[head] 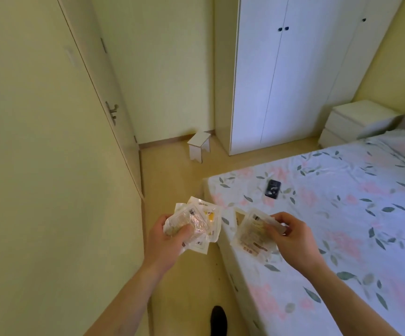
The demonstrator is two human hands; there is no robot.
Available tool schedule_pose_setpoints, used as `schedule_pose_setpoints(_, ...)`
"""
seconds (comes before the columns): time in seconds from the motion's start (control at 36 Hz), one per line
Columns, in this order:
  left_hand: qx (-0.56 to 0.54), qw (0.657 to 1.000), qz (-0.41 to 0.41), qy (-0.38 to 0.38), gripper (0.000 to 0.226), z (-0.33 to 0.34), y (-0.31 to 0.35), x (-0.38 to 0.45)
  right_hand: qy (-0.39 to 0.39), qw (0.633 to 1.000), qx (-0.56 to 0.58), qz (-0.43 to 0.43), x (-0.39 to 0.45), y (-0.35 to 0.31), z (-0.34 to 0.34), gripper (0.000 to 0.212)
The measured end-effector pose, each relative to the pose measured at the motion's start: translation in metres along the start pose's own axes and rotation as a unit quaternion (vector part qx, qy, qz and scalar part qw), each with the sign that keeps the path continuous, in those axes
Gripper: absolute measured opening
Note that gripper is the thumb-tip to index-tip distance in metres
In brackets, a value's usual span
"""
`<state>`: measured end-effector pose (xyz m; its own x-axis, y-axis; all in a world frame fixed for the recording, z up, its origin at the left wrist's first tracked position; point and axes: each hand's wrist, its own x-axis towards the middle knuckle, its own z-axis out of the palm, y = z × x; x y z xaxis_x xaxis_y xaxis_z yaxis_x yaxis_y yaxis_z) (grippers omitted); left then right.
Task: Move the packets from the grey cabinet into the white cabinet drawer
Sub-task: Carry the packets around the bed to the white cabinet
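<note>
My left hand (pixel 166 241) grips a bunch of several clear and white packets (pixel 200 220), fanned out above the floor beside the bed corner. My right hand (pixel 293 238) pinches another small stack of clear packets (pixel 251 232) over the near corner of the bed. Both hands are held at about the same height, a short gap apart. A small white cabinet with two drawers (pixel 356 122) stands at the far right next to the bed; both its drawers look closed. No grey cabinet is in view.
A bed with a floral sheet (pixel 342 214) fills the right side, with a dark phone (pixel 273 188) lying on it. A tall white wardrobe (pixel 286 73) stands ahead, a small white stool (pixel 199 146) on the floor by it. An open door (pixel 104 98) is on the left.
</note>
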<state>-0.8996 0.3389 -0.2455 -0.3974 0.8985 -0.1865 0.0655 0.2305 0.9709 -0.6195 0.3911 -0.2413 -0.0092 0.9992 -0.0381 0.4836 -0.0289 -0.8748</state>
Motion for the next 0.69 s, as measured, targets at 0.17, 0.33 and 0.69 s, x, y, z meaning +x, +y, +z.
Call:
schedule_pose_setpoints(0.17,-0.002,1.000,-0.016,0.019,0.020,-0.005,0.022,0.106,-0.023,0.999,0.023,0.009,0.115,-0.016,0.040,0.013)
schedule_pose_setpoints(0.33,0.008,0.998,-0.010,0.054,0.020,-0.018,0.050,0.205,-0.074,0.997,0.031,-0.019,0.224,-0.067,0.079,0.011)
schedule_pose_setpoints(0.69,-0.004,0.999,0.001,0.042,0.019,-0.041,0.076,0.439,-0.079,0.997,0.010,-0.023,0.422,-0.127,0.172,0.014)
